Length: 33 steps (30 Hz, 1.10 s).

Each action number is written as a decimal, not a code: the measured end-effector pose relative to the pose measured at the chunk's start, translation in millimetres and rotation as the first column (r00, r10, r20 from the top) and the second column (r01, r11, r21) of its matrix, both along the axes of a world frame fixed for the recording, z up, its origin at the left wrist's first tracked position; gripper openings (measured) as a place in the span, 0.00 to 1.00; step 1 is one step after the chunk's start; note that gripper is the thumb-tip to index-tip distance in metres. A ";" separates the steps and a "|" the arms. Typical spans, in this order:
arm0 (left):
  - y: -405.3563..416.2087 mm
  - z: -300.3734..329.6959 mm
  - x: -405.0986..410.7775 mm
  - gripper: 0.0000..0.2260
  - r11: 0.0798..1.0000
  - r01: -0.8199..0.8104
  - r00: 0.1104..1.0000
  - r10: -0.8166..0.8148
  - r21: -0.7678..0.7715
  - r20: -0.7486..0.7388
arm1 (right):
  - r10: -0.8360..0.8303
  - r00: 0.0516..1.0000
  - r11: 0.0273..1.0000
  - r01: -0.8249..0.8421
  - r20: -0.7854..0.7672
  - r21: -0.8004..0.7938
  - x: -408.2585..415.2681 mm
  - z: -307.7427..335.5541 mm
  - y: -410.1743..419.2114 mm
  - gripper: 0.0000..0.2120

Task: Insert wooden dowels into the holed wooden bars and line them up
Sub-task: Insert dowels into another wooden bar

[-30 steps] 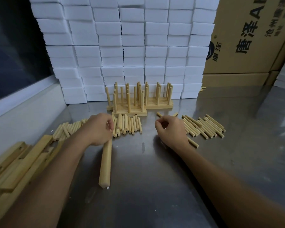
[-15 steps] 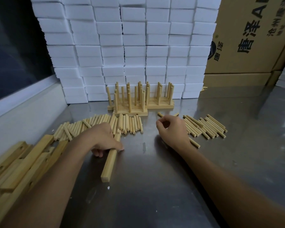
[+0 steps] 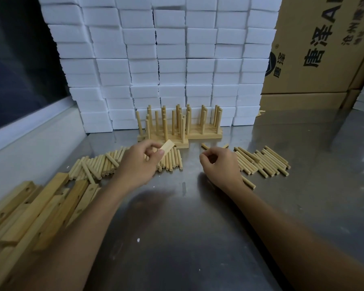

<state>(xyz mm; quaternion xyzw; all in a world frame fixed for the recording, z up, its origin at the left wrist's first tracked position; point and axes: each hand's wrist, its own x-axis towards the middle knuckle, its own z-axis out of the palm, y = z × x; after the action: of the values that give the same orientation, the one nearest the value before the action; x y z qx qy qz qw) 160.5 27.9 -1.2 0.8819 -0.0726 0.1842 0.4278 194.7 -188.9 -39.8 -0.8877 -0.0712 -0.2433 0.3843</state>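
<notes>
At the middle of the steel table (image 3: 198, 238), the left hand (image 3: 138, 164) grips a holed wooden bar (image 3: 166, 148) with curled fingers and thumb, its visible end poking up toward one o'clock from the fist; the rest of the bar is hidden behind the hand, so its holes cannot be seen. The right hand (image 3: 221, 166) sits at three o'clock from the bar, near it but apart, thumb and forefinger pinched together; whether a dowel lies between them I cannot tell.

What the coming move turns on, I judge, is this: the bar's long axis runs away from the person, tilted up, and must come down flat with its holes upward before any dowel goes in. The right hand is the nearer one to the loose dowels on the right (image 3: 263, 162), at three o'clock of it, lying mostly parallel along ten to four. A second heap of dowels on the left (image 3: 101, 164) lies at nine o'clock of the left hand.

Dowels are smooth, pale round pegs; bars are square-edged, light wood. Finished bars with upright dowels (image 3: 177, 127) stand at twelve o'clock, against stacked white foam blocks (image 3: 172, 59). Spare bars (image 3: 34, 208), holes showing, lie at eight o'clock.
</notes>
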 end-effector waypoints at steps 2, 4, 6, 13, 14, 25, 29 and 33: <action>-4.1 -6.1 -2.1 0.08 0.997 -0.044 0.992 0.035 0.068 0.123 | 0.002 1.000 1.000 -0.002 -0.003 -0.002 -0.8 0.5 -0.2 0.04; -7.2 -13.0 -8.4 0.09 0.969 -0.077 0.953 0.002 0.235 0.303 | 0.009 1.000 1.000 -0.009 -0.001 -0.007 -1.5 1.0 0.2 0.04; -8.0 -21.8 -12.7 0.11 0.930 -0.088 0.906 -0.075 0.358 0.417 | 0.018 1.000 1.000 -0.018 0.003 -0.016 -1.7 1.3 1.1 0.04; -7.6 -26.4 -13.0 0.14 0.923 -0.181 0.829 -0.043 0.341 0.558 | 0.018 1.000 1.000 -0.018 -0.008 -0.016 -1.8 1.8 1.5 0.04; -8.3 -26.7 -13.3 0.14 0.920 -0.187 0.822 -0.045 0.344 0.567 | 0.018 1.000 1.000 -0.018 -0.008 -0.016 -1.8 1.8 1.6 0.04; -10.1 -31.2 -9.5 0.16 0.977 -0.158 0.842 0.056 0.146 0.537 | 0.012 1.000 1.000 -0.012 -0.017 -0.019 -1.2 1.6 2.1 0.04; -4.8 -33.7 -2.1 0.07 0.984 -0.178 0.869 0.144 0.026 0.473 | 0.010 1.000 1.000 -0.011 -0.026 -0.014 -1.8 2.0 1.6 0.04; -2.3 -35.5 -0.8 0.00 0.991 -0.128 0.877 0.125 -0.026 0.465 | 0.003 0.999 1.000 -0.003 -0.042 -0.004 -2.3 2.9 2.0 0.04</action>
<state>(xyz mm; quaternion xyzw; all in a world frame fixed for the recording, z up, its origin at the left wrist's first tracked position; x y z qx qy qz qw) 159.7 25.7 -36.7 0.8160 -0.1157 0.4175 0.3827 192.4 -186.9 -37.0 -0.8933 -0.0649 -0.2240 0.3843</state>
